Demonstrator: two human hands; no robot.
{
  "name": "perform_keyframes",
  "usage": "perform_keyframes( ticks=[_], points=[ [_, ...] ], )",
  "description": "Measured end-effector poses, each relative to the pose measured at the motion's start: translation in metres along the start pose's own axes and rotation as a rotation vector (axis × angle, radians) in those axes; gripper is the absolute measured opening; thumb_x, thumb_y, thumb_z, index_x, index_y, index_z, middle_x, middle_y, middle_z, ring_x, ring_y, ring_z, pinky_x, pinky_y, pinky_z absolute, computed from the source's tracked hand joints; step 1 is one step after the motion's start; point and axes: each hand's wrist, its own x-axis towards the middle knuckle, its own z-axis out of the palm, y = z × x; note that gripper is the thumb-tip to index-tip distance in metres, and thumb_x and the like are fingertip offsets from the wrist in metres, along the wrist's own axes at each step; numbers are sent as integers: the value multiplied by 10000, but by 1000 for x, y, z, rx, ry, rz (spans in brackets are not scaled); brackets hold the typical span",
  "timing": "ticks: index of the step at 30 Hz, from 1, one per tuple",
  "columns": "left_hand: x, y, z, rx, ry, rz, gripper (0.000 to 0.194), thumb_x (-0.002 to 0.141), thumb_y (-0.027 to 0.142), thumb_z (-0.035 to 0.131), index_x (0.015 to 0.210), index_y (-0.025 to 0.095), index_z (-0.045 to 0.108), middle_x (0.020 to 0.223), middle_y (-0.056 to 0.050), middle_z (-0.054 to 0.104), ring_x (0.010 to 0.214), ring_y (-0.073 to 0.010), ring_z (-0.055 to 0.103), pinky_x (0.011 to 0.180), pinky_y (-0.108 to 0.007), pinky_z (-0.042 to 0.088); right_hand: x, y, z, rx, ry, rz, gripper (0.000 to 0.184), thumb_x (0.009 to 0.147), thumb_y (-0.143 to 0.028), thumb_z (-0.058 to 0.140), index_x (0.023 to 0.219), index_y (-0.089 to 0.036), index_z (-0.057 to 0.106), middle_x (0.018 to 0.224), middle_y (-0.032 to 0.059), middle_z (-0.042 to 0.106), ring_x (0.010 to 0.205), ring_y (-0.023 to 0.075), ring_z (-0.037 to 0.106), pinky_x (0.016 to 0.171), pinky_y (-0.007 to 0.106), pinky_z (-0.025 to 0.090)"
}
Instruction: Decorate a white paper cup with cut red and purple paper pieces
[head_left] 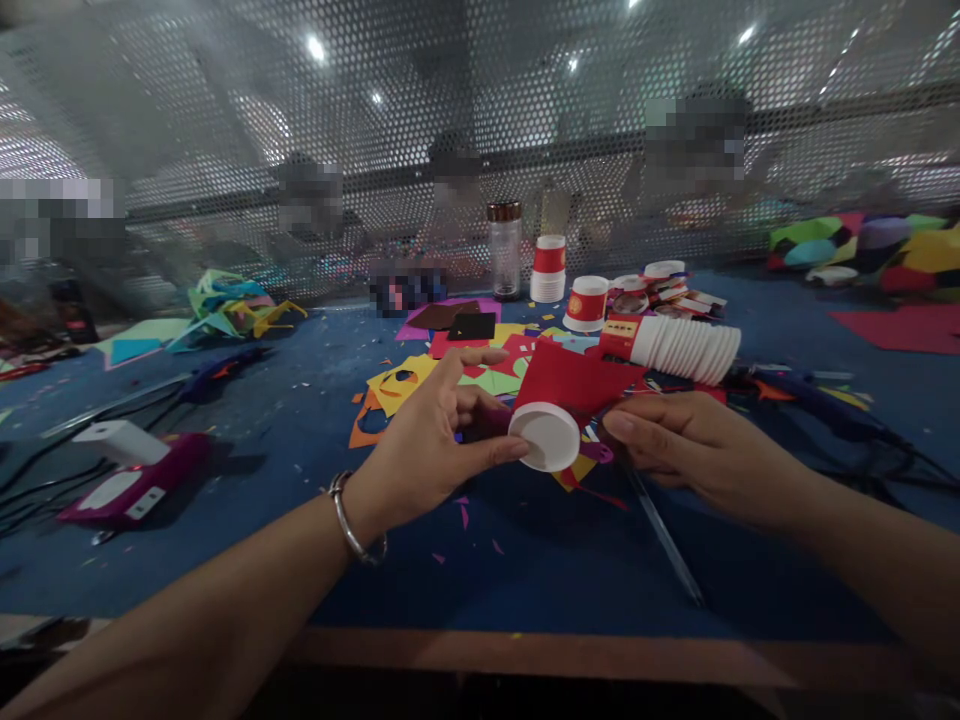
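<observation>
My left hand (pixel 431 430) holds a paper cup (pixel 546 438) tilted, its white round end toward me. The thumb presses on that end's rim, while the index finger stretches above. A sheet of red paper (pixel 566 378) lies around the cup's side and spreads out to the right. My right hand (pixel 694 450) is closed, thumb against fingers, at the lower right edge of this paper. Its fingertips partly hide what they pinch. Below the cup, a purple handle (pixel 596 452) shows among paper scraps. A clear glue stick (pixel 667 535) lies under my right hand.
Stacked paper cups (pixel 686 345) lie behind my right hand, near a glass bottle (pixel 505 250). Blue glue guns (pixel 825 410) with cables rest at both sides. A purple power strip (pixel 139 480) is at left. Coloured paper (pixel 397 385) covers the middle. A perforated metal screen (pixel 405 130) stands behind.
</observation>
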Motion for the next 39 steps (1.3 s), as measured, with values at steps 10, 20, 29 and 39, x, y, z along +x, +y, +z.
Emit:
perform_keyframes(
  ticks=[10, 20, 29, 39],
  points=[
    [1, 5, -1, 15, 120, 13, 814, 679, 223, 906, 1314, 215, 397, 792, 43, 712, 742, -153, 722, 683, -268, 574, -1, -4, 1, 27, 12, -4, 641, 803, -814, 637, 631, -225, 451, 556, -88, 273, 464, 63, 193, 382, 230, 140],
    [1, 5, 1, 37, 113, 56, 783, 675, 197, 903, 1305, 200, 438, 785, 36, 706, 787, -165, 740, 743, -270, 586, -1, -4, 2, 16, -5, 10, 635, 805, -820, 625, 640, -234, 445, 549, -89, 251, 461, 68, 189, 379, 233, 132],
    [0, 4, 1, 44, 112, 70, 767, 688, 207, 902, 1313, 207, 457, 776, 45, 695, 783, -165, 743, 749, -276, 589, -1, -5, 3, -13, 6, 27, 638, 803, -832, 612, 656, -230, 463, 552, -93, 245, 462, 71, 192, 388, 231, 147],
    [0, 7, 3, 47, 149, 74, 772, 687, 189, 892, 1306, 212, 431, 758, 61, 701, 759, -158, 734, 717, -280, 573, -2, -4, 2, -12, 9, 7, 630, 827, -819, 599, 663, -218, 498, 546, -87, 275, 460, 72, 210, 395, 235, 150]
  ],
)
